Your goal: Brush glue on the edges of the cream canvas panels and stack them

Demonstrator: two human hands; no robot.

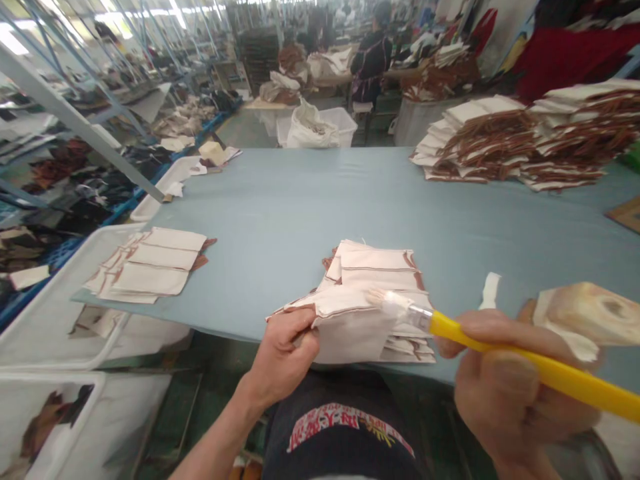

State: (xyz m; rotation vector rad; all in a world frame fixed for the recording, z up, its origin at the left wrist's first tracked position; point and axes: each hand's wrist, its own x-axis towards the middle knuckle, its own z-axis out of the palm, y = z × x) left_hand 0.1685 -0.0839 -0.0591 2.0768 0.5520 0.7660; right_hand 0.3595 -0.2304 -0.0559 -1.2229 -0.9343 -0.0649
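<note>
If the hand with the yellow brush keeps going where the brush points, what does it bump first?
Probably the pile of cream fabric pieces: the brush in the right hand has its bristles at the top piece, which the left hand pinches. Whether they touch is unclear.

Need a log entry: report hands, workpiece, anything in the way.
Left hand pinching top cream piece of near stack. Right hand gripping yellow-handled brush, bristles over that piece. Nothing between brush and piece.

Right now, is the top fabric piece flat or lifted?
Partly lifted: left hand pinches the top fabric piece up off the stack.
</note>
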